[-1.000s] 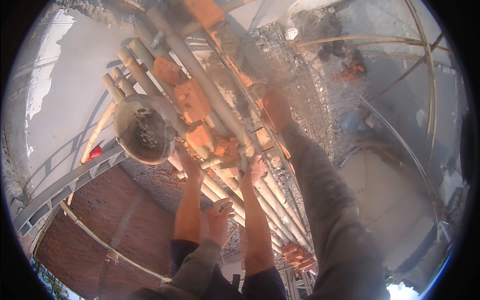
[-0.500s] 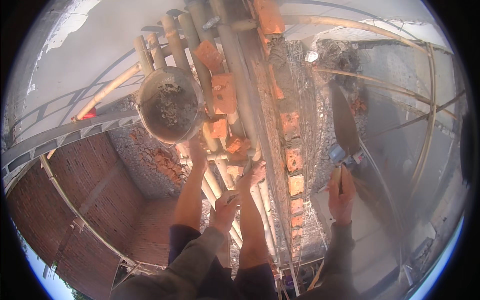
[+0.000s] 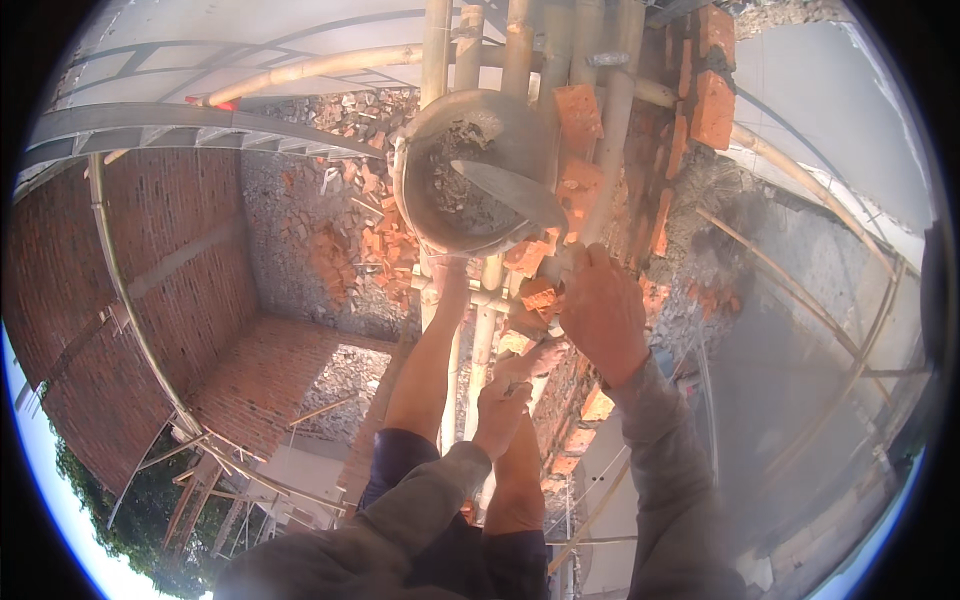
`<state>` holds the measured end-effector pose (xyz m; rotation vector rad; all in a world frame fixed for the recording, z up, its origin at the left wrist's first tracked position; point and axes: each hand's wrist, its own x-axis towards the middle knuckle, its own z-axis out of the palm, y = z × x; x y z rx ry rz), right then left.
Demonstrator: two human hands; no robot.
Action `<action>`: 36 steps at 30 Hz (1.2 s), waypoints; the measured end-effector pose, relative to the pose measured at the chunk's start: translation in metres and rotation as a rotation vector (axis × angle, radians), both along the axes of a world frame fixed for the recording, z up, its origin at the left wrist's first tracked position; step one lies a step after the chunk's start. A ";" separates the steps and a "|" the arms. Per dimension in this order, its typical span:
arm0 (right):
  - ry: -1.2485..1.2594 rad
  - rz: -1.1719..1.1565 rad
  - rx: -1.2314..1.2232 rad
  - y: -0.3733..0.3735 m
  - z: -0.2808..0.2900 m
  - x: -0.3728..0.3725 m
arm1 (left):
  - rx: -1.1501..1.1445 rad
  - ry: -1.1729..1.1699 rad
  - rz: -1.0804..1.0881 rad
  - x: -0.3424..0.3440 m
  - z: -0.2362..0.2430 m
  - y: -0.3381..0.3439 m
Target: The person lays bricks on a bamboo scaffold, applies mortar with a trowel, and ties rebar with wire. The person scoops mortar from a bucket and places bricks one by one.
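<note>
My right hand [image 3: 604, 312] grips the handle of a trowel [image 3: 508, 190]. The leaf-shaped blade reaches left over a round bucket [image 3: 403, 190], its tip above the grey mortar [image 3: 447, 195] inside. My left hand [image 3: 499, 415] is closed in front of my legs, lower in the picture; what its fingers hold, if anything, I cannot make out. Loose orange bricks [image 3: 580, 118] lie on bamboo poles [image 3: 482, 350] to the right of the bucket. My bare lower legs [image 3: 425, 385] rise between my arms, and the bucket partly hides one foot.
A brick wall under construction [image 3: 714, 105] runs along the right of the poles. Broken-brick rubble [image 3: 345, 240] lies below on the left, beside a tall brick wall [image 3: 150, 230]. A metal beam [image 3: 200, 120] and bamboo rails cross at left; more poles [image 3: 790, 280] stand right.
My right hand has brought the trowel from the right side of the wall leftward over the bucket. The view has turned, so the bucket now appears farther right. My left hand stays closed.
</note>
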<state>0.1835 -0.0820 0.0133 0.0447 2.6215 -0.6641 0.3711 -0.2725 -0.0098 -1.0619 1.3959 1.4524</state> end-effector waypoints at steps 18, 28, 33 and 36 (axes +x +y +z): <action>-0.105 0.515 0.000 -0.032 -0.172 -0.048 | 0.039 -0.089 0.157 -0.050 0.018 -0.001; 0.030 0.248 -0.400 0.011 -0.141 -0.041 | 0.018 -0.039 0.055 -0.036 0.008 -0.006; -0.054 -0.061 -0.576 0.030 -0.100 0.000 | 0.047 -0.077 0.068 -0.034 0.006 -0.005; -0.200 -0.327 -0.582 0.054 -0.072 0.035 | 0.013 -0.115 0.005 -0.037 0.003 -0.004</action>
